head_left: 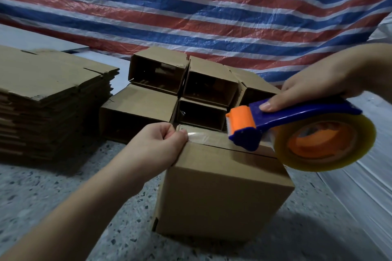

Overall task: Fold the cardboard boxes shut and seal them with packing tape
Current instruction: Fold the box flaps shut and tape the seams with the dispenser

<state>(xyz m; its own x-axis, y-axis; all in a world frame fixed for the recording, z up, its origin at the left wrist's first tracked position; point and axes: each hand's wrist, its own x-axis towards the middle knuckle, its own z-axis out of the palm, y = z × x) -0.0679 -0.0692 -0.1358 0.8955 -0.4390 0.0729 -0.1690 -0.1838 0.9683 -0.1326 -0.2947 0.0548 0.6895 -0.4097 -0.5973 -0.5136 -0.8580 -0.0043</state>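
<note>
1. The box in hand stood on the speckled floor at 6 o'clock of the view, its top flaps folded shut with the centre seam visible.
2. The left hand pinched the free end of the clear tape against the box's far-left top edge.
3. The right hand, at 3 o'clock, gripped the blue handle of the tape dispenser, thumb pressed on top; its orange head sat over the seam.
4. Judgement: the strip covered only the start of the seam; most remained untaped.
5. Erected boxes at 12 o'clock lay on their sides, open ends showing, apparently unsealed there.
6. A stack of flat cartons at 9 o'clock awaited forming.
</note>
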